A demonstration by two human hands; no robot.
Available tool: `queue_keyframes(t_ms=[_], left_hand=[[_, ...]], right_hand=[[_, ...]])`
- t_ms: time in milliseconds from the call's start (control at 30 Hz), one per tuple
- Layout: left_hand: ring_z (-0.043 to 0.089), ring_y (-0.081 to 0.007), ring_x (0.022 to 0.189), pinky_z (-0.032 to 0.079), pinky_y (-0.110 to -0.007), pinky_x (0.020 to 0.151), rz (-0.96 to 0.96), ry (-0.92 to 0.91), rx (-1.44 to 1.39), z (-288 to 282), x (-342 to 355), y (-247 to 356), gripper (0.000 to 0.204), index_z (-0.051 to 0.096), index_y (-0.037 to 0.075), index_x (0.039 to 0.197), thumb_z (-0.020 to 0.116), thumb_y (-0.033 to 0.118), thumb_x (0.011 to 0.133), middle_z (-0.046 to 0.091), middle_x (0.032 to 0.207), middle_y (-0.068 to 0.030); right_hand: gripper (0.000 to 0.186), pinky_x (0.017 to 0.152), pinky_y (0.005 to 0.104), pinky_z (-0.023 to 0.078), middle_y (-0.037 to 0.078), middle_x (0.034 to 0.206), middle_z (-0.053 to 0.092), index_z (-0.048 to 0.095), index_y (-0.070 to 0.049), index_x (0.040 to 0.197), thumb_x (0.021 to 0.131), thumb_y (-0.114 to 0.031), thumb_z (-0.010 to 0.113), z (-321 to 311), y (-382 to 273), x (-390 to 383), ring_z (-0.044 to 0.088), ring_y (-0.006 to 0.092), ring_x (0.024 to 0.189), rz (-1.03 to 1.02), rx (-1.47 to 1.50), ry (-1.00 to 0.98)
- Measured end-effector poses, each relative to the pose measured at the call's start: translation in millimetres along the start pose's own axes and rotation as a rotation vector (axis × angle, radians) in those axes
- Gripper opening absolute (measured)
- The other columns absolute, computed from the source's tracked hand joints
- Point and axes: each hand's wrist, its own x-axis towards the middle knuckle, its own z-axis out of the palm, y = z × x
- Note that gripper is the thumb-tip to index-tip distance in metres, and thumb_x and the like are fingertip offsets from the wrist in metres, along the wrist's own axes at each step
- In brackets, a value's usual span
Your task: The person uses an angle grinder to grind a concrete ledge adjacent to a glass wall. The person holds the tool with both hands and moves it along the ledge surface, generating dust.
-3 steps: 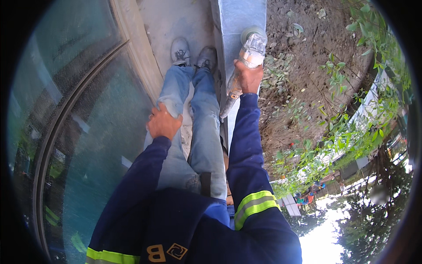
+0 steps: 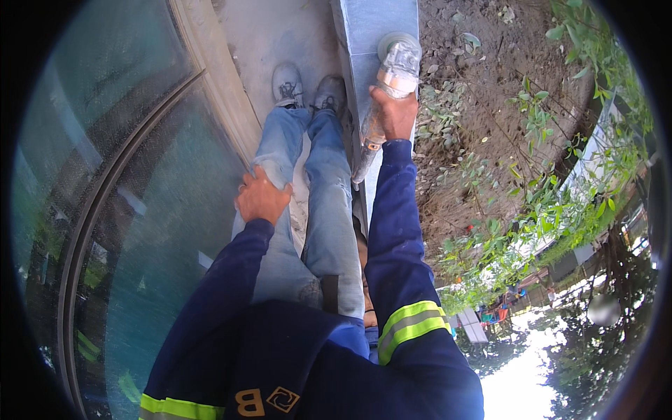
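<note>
"Angle grinder [image 2: 400,73]: lay where?"

"Sat over the long pale-grey slab [image 2: 365,21], to the right of the blue jeans [image 2: 329,185]. Pointed its disc [image 2: 386,43] away from the body."

"Touched the slab with that disc?"

"Couldn't tell; was seen only from above."

"Was gripped by which hand?"

"Was held in the right hand [image 2: 396,112], closed firmly round the dusty casing just behind the head. Trailed its tail end back along the slab's left edge."

"And did what with the left hand [image 2: 262,196]?"

"Rested it on the left leg of the jeans, near the knee, fingers loosely spread, thumb out sideways."

"Saw what around?"

"Saw leaf-strewn soil [image 2: 504,63] right of the slab, dark glass [image 2: 168,231] left of the jeans, grey lace-up shoes [image 2: 287,84] beyond."
</note>
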Motion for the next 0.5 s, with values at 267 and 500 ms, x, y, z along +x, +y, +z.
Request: queue_keyframes(t_ms=[267,500], left_hand=[[0.073,-0.0451,0.112,0.060,-0.054,0.092,0.006,0.009,0.016,-9.9,0.0,6.6,0.085,0.058,0.003,0.141,0.084,0.060,0.084,0.066,0.125,-0.0248],[0.072,-0.0452,0.112,0.059,-0.056,0.093,0.016,0.014,0.016,0.0,1.9,2.1,0.089,0.056,0.001,0.144,0.083,0.060,0.084,0.066,0.125,-0.0247]], right_hand=[[0.082,0.098,0.0489,0.058,0.028,0.117,0.078,0.066,0.006,0.130,0.070,-0.043,0.092,19.2,6.1,-15.3,0.076,0.0443,0.111,0.062,-0.153,-0.068],[0.072,0.093,0.0422,0.060,0.023,0.112,0.080,0.068,0.009,0.125,0.073,-0.033,0.095,-1.9,13.9,-18.0,0.079,0.0335,0.103,0.151,-0.171,0.047]])
